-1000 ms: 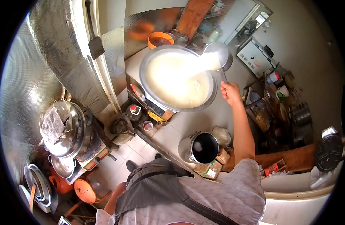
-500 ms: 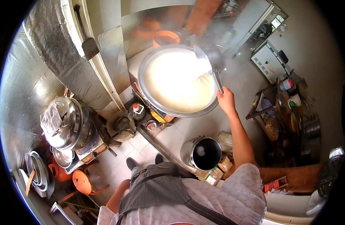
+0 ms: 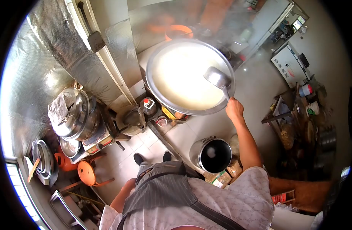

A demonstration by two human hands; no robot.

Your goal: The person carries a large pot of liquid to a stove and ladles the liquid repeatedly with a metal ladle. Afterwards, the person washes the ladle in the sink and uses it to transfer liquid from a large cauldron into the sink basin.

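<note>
Right hand [image 3: 234, 108] closed around a ladle [image 3: 218, 78] over the far basin's [image 3: 199, 112] right side; left hand [image 3: 130, 184] near the waist, grip unclear. Steady, level dipping would limit splashes.

1. Blurred by steam: orange bowl [image 3: 179, 32] and clutter behind the basin [image 3: 166, 102].
2. Washed out by glare: much of the surface of the pale liquid [image 3: 199, 94].
3. Hidden inside the right hand [image 3: 234, 109]: end of the ladle [image 3: 218, 78] handle.
4. Largely hidden beside the apron [image 3: 157, 191]: left hand [image 3: 130, 185], with fingers impossible to make out.
5. Too dark to read: depth and contents of the tall pot [image 3: 215, 155].
6. Too small to tell: display on the bright screen [image 3: 298, 23].
7. Cut off by the lower edge: shirt [image 3: 237, 195].
</note>
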